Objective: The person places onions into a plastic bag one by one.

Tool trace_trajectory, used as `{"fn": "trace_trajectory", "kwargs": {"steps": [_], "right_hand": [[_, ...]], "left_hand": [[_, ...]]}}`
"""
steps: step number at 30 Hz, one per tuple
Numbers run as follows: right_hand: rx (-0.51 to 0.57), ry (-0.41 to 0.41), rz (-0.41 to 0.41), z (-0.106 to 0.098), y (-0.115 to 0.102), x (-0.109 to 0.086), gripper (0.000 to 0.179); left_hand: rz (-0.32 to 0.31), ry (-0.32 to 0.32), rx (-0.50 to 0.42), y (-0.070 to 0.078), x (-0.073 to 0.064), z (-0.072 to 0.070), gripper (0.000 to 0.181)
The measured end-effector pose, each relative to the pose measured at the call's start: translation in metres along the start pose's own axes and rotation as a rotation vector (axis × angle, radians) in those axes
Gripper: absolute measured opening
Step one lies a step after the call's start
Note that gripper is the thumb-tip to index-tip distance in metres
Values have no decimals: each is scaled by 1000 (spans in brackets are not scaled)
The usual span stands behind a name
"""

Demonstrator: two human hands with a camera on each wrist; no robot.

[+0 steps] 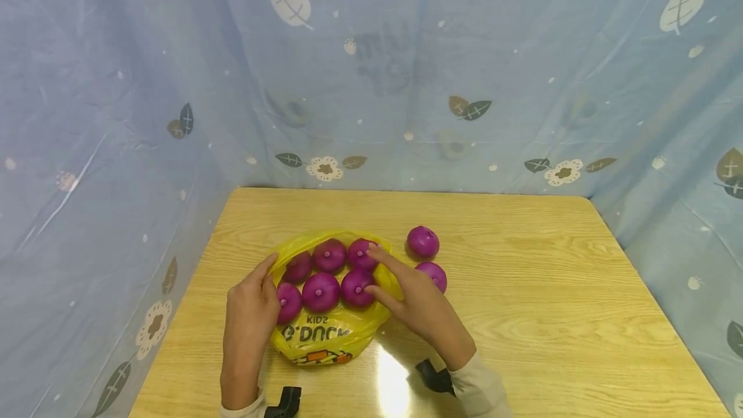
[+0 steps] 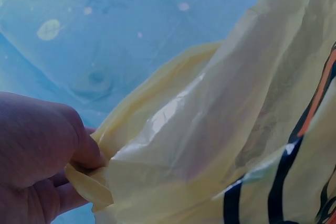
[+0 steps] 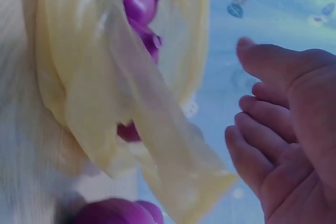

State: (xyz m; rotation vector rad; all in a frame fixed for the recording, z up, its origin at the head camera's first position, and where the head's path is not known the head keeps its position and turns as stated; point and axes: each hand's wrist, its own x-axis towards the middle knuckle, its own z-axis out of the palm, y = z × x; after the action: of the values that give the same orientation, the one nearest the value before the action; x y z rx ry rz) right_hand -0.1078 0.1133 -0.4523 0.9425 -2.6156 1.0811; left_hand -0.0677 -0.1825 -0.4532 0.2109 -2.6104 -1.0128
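Observation:
A yellow plastic bag [image 1: 371, 328] printed with dark lettering lies on the table with its mouth spread wide. Several round purple onion-like things [image 1: 321, 292], each with a small nub, sit inside it. My left hand [image 1: 252, 305] holds the bag's left edge; in the left wrist view, its thumb and fingers pinch the thin yellow plastic [image 2: 173, 129]. Over the bag's right rim is my right hand [image 1: 420, 305], thumb and fingers spread apart. In the right wrist view, this hand [image 3: 294, 124] holds nothing and is beside the bag's loose edge [image 3: 178, 166].
Two more purple round things, one farther back [image 1: 422, 242] and one partly behind the right hand [image 1: 437, 273], lie right of the bag on the wooden table [image 1: 540, 289]. A blue patterned curtain [image 1: 377, 82] surrounds the table's back and sides.

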Motion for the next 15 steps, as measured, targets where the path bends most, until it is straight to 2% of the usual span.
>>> {"fn": "trace_trajectory", "kwargs": {"steps": [6,15], "right_hand": [[15,132,-22,-17,7,-14,63],[-67,219,122,-36,22,-46,68]], "left_hand": [[7,2,-4,0,0,2,45],[-9,1,-2,1,0,0,45]]}}
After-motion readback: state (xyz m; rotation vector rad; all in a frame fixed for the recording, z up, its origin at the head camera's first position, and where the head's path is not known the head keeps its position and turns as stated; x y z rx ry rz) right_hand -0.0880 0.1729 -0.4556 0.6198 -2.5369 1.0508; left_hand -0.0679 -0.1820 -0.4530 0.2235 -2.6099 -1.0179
